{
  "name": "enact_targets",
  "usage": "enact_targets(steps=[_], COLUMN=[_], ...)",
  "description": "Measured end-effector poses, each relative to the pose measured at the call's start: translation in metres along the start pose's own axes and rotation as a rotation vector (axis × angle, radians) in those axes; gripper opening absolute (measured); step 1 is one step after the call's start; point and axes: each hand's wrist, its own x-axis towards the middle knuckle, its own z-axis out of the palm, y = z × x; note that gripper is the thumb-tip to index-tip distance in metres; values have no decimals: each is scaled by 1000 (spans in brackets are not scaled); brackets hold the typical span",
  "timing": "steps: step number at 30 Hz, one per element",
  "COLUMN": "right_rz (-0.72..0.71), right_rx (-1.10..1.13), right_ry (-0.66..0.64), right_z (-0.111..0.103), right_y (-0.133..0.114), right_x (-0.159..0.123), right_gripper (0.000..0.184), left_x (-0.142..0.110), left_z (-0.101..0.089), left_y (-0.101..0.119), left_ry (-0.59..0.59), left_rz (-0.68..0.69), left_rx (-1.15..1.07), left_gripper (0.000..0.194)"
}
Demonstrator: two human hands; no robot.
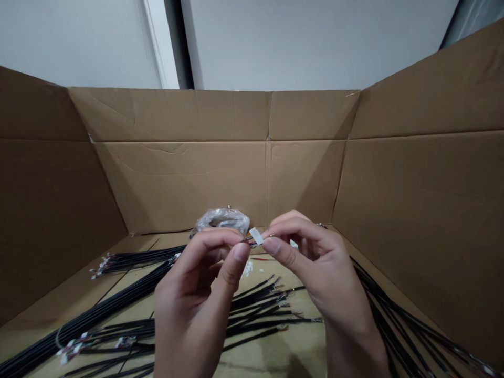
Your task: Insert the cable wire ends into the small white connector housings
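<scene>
Both my hands are raised over the floor of a large cardboard box (220, 168). My left hand (200, 294) pinches the thin wire ends of a cable between thumb and fingers. My right hand (315, 262) pinches a small white connector (256, 235) at those wire ends. The fingertips of both hands almost touch. Below the hands lie bundles of black cables (260, 310) with small white connectors at their ends.
A clear plastic bag (222, 219) sits at the back of the box floor. More black cables run along the left (79, 320) and along the right (401, 320). Small white bits (248, 269) lie scattered under the hands. Tall cardboard walls enclose three sides.
</scene>
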Motion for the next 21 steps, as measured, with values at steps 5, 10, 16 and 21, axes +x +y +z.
enact_targets(steps=[5, 10, 16, 21], right_rz=[7, 68, -26, -50], right_rx=[-9, -26, 219, 524], right_ry=[7, 12, 295, 344], right_z=[0, -1, 3, -5], right_y=[-1, -4, -7, -15], right_x=[-1, -4, -2, 2], right_gripper=[13, 15, 19, 63], left_x=[1, 2, 4, 2], left_z=[2, 1, 0, 1], left_y=[-2, -4, -8, -3], left_ry=[-12, 4, 45, 30], left_rz=[-24, -6, 25, -25], left_rx=[8, 20, 6, 28], left_gripper=[8, 7, 11, 11])
